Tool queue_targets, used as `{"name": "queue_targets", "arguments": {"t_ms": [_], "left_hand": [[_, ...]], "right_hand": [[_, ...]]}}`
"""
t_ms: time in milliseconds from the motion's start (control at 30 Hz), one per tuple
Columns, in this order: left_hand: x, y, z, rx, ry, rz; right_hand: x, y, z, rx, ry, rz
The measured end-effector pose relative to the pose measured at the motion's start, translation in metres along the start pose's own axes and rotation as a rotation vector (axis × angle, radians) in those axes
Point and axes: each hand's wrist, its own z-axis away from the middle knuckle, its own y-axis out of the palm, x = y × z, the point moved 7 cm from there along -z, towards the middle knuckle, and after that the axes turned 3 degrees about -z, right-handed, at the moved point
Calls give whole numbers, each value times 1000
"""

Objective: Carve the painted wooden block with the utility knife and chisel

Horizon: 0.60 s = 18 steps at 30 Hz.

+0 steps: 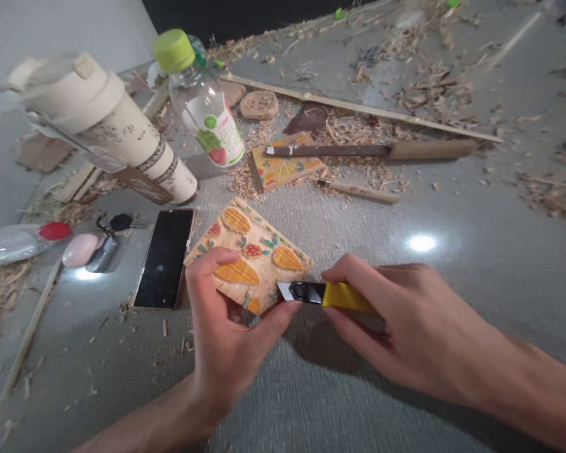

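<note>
My left hand (226, 327) grips a flat wooden piece (255, 255) painted with orange and red fruit shapes, holding its near corner just above the grey table (453, 283). My right hand (396, 321) holds a yellow utility knife (327, 294), blade pointing left. The blade tip meets the near edge of the wooden piece, right beside my left thumb.
A black phone (165, 257) lies left of the piece, with keys (110, 236) and a pink object (79, 250) beyond. A beige tumbler (108, 126) and green-capped bottle (202, 104) stand behind. A second painted block (285, 168), a long file (372, 150), a stick (358, 190) and wood shavings cover the back.
</note>
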Motion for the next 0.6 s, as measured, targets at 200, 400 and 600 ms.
{"name": "queue_targets", "arguments": {"t_ms": [200,400,600], "left_hand": [[3,-1,-3,8,-14,38],[6,-4,-4,1,-37,-15],[3,-5,-4,-11,-59,-17]], "right_hand": [[1,0,1,-10,10,15],[5,0,2,-44,11,75],[11,-1,4,-86,20,130]]}}
